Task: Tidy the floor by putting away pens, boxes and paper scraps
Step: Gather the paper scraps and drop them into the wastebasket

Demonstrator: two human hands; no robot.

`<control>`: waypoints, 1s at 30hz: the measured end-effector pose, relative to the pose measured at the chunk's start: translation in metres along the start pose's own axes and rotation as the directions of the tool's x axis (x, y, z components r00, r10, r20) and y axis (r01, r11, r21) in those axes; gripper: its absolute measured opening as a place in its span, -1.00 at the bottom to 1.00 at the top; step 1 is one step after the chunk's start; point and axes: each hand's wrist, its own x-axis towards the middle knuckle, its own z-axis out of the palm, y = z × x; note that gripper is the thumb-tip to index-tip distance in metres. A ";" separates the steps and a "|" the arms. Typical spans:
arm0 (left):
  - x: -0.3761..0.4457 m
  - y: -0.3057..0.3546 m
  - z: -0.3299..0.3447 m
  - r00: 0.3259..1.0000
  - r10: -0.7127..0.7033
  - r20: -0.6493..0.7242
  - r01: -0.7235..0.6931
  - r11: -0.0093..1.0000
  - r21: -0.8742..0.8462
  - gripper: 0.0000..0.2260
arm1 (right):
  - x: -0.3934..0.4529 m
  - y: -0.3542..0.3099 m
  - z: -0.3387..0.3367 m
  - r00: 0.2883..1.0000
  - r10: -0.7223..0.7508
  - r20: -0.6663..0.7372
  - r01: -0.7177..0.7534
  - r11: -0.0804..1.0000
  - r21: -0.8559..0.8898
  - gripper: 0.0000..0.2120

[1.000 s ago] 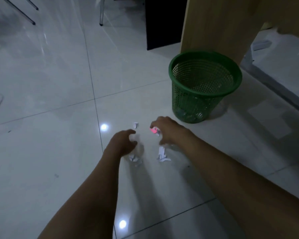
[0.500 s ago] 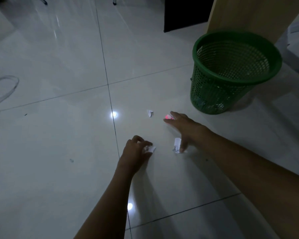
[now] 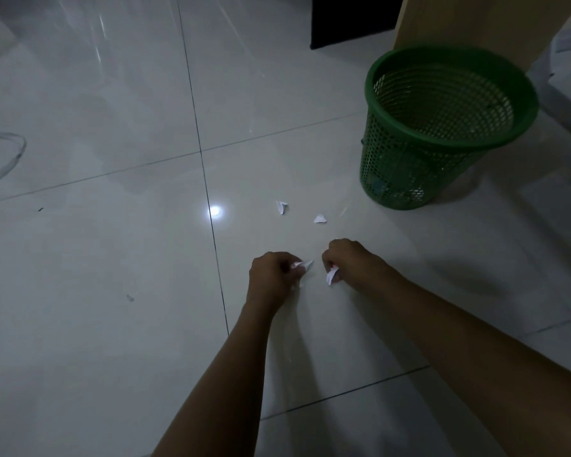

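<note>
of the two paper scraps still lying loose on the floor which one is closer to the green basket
The right-hand loose scrap. It lies nearer the green basket than the other loose scrap, which sits further left, toward the bright reflection on the tile.

— What's kept from view here?

— Most of the paper scrap (image 3: 305,265) is buried in the curled fingers of the left hand (image 3: 272,278); only a white tip is shown. The right hand (image 3: 350,263) hides much of a second scrap (image 3: 331,276).

— And the edges?

— Both forearms are cut off at the bottom. The clear loop (image 3: 4,159) is clipped at the left edge. The contents of the green mesh wastebasket (image 3: 409,179) can't be made out.
</note>
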 end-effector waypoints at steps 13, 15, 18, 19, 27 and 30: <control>0.014 0.035 0.004 0.978 -0.203 0.042 0.201 0.878 -0.434 -0.97 | -0.018 0.015 -0.011 0.858 0.362 -0.366 -0.027 0.741 0.671 -0.78; 0.026 0.052 -0.008 0.979 -0.205 -0.007 0.172 0.838 -0.518 -0.93 | -0.016 0.008 -0.033 0.830 0.381 -0.407 0.043 0.684 0.728 -0.79; 0.043 0.085 -0.035 0.982 -0.165 -0.094 0.076 0.797 -0.599 -0.93 | -0.016 -0.008 -0.075 0.788 0.358 -0.501 0.186 0.636 0.748 -0.84; 0.048 0.098 -0.045 0.983 -0.130 -0.127 0.027 0.793 -0.609 -0.91 | -0.019 -0.014 -0.091 0.766 0.357 -0.535 0.239 0.614 0.752 -0.86; 0.072 0.194 -0.075 0.977 -0.019 -0.213 -0.129 0.741 -0.659 -0.86 | -0.066 -0.012 -0.194 0.461 0.484 -0.744 0.379 0.650 0.658 -0.81; 0.080 0.229 -0.062 0.972 0.059 -0.228 -0.182 0.802 -0.569 -0.75 | -0.082 0.022 -0.205 0.357 0.595 -0.720 0.265 0.675 0.689 -0.82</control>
